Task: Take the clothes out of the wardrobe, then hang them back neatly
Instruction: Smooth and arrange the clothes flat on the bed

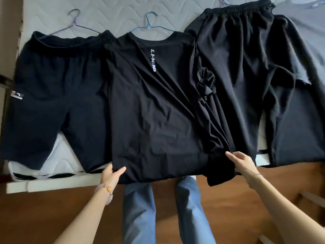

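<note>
Pale quilted mattress (112, 16) above a wooden floor (52, 205) carries three dark garments side by side: shorts (52, 81) on a purple wire hanger (75, 24) at the left, a black T-shirt (151, 117) on a blue hanger (149, 25) in the middle, and black trousers (242, 67) at the right. The left hand (110, 173), with a beaded bracelet (107, 191) on its wrist, grips the T-shirt's bottom hem at its left corner, thumb on top. The right hand (244, 164) holds the bunched right corner of the same hem at the mattress edge.
</note>
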